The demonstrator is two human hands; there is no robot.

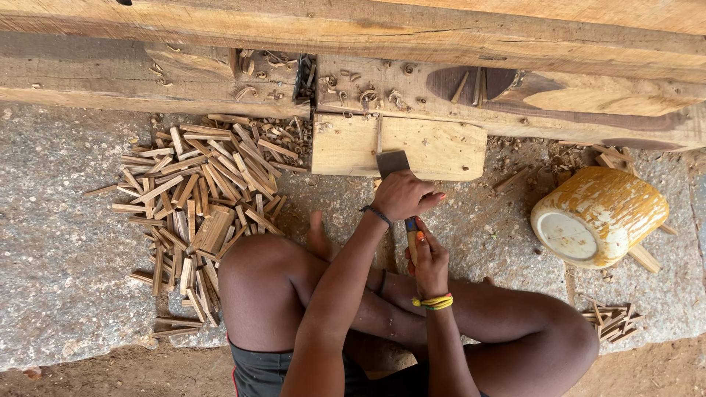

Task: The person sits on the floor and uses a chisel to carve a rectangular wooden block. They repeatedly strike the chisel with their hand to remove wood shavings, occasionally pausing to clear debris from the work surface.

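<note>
The chisel [401, 191] runs near to far, its flat grey blade pointing far against the pale wood block [434, 147]. The left hand [403, 195] closes over its upper shaft; the right hand [428, 257] grips the orange-tipped handle.

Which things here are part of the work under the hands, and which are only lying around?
In use:
left hand, pressing on the chisel blade
right hand, gripping the chisel handle
pale wood block under the blade

Lying about:
pile of small wood strips
yellow tub on its side
smaller strip bundle
shavings on the beam
</note>
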